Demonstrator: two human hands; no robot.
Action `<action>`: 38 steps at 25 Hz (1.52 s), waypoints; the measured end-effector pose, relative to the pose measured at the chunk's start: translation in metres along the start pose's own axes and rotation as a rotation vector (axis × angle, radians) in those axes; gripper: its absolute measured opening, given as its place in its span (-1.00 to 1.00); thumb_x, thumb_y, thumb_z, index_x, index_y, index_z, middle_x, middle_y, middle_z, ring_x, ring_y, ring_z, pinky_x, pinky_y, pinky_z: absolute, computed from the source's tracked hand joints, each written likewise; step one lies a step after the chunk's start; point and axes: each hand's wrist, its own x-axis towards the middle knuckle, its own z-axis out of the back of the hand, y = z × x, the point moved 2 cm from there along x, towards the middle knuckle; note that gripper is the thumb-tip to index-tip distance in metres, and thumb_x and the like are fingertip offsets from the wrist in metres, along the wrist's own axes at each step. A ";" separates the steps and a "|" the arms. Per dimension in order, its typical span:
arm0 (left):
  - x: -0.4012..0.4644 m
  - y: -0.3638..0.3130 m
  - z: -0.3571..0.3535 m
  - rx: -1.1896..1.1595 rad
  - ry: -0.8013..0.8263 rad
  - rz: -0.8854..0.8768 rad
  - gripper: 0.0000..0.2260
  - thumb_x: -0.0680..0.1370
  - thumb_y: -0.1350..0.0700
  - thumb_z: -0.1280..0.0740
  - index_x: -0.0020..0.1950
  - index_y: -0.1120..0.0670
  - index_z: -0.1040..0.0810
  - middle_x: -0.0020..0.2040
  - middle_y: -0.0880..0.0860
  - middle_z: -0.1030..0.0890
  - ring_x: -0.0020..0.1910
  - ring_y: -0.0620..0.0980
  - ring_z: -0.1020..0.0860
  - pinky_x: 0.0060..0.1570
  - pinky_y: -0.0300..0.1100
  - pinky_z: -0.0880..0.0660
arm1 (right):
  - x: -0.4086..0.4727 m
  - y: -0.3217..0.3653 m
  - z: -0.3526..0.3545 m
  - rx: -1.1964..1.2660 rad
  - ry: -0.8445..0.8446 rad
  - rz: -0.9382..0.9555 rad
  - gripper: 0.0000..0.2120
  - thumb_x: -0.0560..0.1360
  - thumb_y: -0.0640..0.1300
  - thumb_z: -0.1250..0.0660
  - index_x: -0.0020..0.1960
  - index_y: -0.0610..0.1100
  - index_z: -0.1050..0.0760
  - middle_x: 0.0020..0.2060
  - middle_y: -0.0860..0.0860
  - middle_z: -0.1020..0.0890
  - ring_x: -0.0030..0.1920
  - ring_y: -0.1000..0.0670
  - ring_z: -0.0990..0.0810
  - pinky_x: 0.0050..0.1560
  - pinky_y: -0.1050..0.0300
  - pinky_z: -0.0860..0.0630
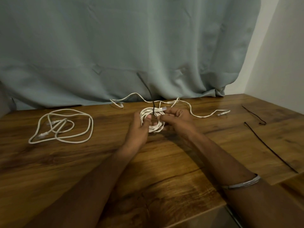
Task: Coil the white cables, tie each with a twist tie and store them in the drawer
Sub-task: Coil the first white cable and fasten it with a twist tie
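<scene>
Wooden tabletop [164, 162] fills the near field, both bare forearms reaching across it from the near edge; a silver bangle [243, 183] sits on the right forearm. Near right, a long black twist tie [269, 147] lies diagonally on the wood, and a second black twist tie [254, 115] lies just beyond it, further right and far. Mid-scene, both hands meet on the coiled white cable [155, 127], held just above the tabletop. Left hand [141, 127] grips the left side of the coil, fingers curled round the loops, thumb through the middle. Right hand [178, 118] is on the right side, fingers curled, pinching at the top of the coil by the cable's plug [160, 109]. A black tie [153, 109] wraps the top of the coil there and sticks up and back toward the curtain; cannot tell whether the right fingertips hold the tie itself or just the plug end. Left of the hands, well apart, a second white cable [65, 125] lies in loose, untied loops flat on the wood. Further back, a third white cable [189, 106] trails uncoiled along the far edge, one end looping at far left of centre, the other plug end [222, 112] lying to the right. Behind everything hangs a grey-blue curtain [115, 46], with a white wall [279, 55] at far right.
</scene>
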 end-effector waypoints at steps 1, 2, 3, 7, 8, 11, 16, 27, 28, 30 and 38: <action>0.001 0.003 0.000 -0.036 -0.012 0.022 -0.59 0.56 -0.17 -0.32 0.36 -0.09 -0.39 0.22 0.06 -0.64 0.22 0.07 -0.62 0.27 0.19 -0.53 | -0.001 -0.001 -0.003 0.046 0.023 -0.021 -0.74 0.48 -0.41 -0.45 0.17 -0.34 -0.63 -0.05 -0.23 -0.76 -0.15 -0.12 -0.76 -0.19 0.06 -0.72; 0.004 0.009 0.001 -0.060 -0.034 0.034 -0.55 0.53 -0.20 -0.32 0.38 -0.13 -0.37 0.24 0.05 -0.63 0.23 0.08 -0.61 0.27 0.20 -0.53 | -0.001 -0.002 -0.005 0.070 0.040 -0.033 -0.74 0.49 -0.41 -0.44 0.19 -0.35 -0.63 -0.02 -0.25 -0.75 -0.12 -0.14 -0.76 -0.15 0.03 -0.73; 0.005 0.008 0.002 -0.055 -0.065 0.007 -0.56 0.56 -0.15 -0.33 0.41 -0.12 -0.35 0.25 0.04 -0.61 0.24 0.07 -0.60 0.28 0.18 -0.52 | 0.000 -0.003 -0.008 0.072 0.053 -0.033 -0.74 0.50 -0.41 -0.44 0.19 -0.35 -0.62 0.00 -0.25 -0.75 -0.11 -0.14 -0.76 -0.11 -0.01 -0.73; 0.003 -0.001 0.005 0.151 -0.096 -0.197 -0.70 0.70 0.10 -0.21 0.44 0.05 -0.40 0.19 -0.04 -0.59 0.14 -0.12 -0.58 0.18 -0.22 -0.52 | 0.005 -0.003 -0.011 -0.198 0.022 0.152 -0.79 0.50 -0.31 -0.48 0.13 -0.18 -0.68 -0.05 -0.07 -0.77 -0.06 0.01 -0.74 -0.04 0.13 -0.67; 0.003 -0.001 0.005 0.216 -0.080 -0.247 -0.73 0.70 0.10 -0.20 0.41 0.05 -0.42 0.16 -0.07 -0.60 0.10 -0.15 -0.59 0.10 -0.32 -0.50 | 0.006 -0.001 -0.009 -0.340 -0.036 0.235 -0.79 0.50 -0.23 -0.51 0.12 -0.11 -0.69 -0.06 0.02 -0.77 -0.05 0.09 -0.73 -0.04 0.21 -0.63; 0.007 0.002 0.006 0.321 -0.043 -0.287 -0.77 0.70 0.11 -0.21 0.35 0.06 -0.46 0.13 -0.08 -0.61 0.11 -0.08 -0.60 0.06 -0.26 -0.50 | 0.010 0.005 0.001 -0.486 -0.152 0.418 -0.88 0.52 -0.16 -0.52 0.05 -0.06 -0.73 -0.11 0.09 -0.76 -0.06 0.12 -0.72 -0.01 0.18 -0.62; 0.005 0.005 0.001 0.301 0.180 -0.334 -0.72 0.69 0.14 -0.22 0.39 -0.04 -0.50 0.21 -0.08 -0.64 0.18 -0.19 -0.59 0.15 -0.28 -0.51 | 0.012 0.009 0.009 -0.571 -0.113 0.414 -0.94 0.52 -0.18 -0.51 -0.12 -0.14 -0.73 -0.29 0.01 -0.74 -0.26 0.07 -0.69 -0.17 0.07 -0.61; -0.003 -0.009 0.003 0.241 0.157 -0.240 -0.84 0.63 -0.12 -0.33 0.12 -0.13 -0.66 0.02 -0.15 -0.71 0.06 -0.20 -0.65 0.09 -0.11 -0.57 | 0.001 0.010 0.008 -0.106 -0.134 0.106 -0.87 0.54 -0.26 -0.47 -0.12 -0.35 -0.66 -0.37 -0.14 -0.67 -0.41 0.02 -0.62 -0.34 0.21 -0.60; -0.004 -0.011 0.004 0.253 0.125 -0.254 -0.81 0.59 -0.18 -0.37 0.04 -0.12 -0.68 -0.04 -0.14 -0.72 0.00 -0.18 -0.66 0.04 -0.06 -0.59 | 0.001 0.009 0.005 -0.123 -0.111 0.122 -0.88 0.53 -0.27 -0.48 -0.11 -0.34 -0.67 -0.37 -0.13 -0.68 -0.39 0.03 -0.63 -0.31 0.19 -0.61; -0.003 -0.011 0.007 0.307 0.059 -0.267 -0.75 0.50 -0.25 -0.43 -0.04 -0.10 -0.71 -0.11 -0.12 -0.72 -0.07 -0.17 -0.67 -0.03 -0.01 -0.60 | 0.000 0.007 0.000 -0.158 -0.061 0.159 -0.89 0.53 -0.27 -0.48 -0.11 -0.33 -0.68 -0.35 -0.09 -0.70 -0.37 0.06 -0.63 -0.28 0.20 -0.60; 0.008 -0.009 0.004 0.203 0.152 -0.209 -0.82 0.47 -0.07 -0.53 0.02 -0.05 -0.77 -0.07 -0.04 -0.74 -0.05 -0.06 -0.70 0.06 0.12 -0.62 | 0.004 0.011 0.001 -0.293 -0.063 0.330 -0.88 0.53 -0.29 -0.48 -0.16 -0.33 -0.68 -0.37 -0.08 -0.70 -0.36 0.09 -0.65 -0.25 0.24 -0.60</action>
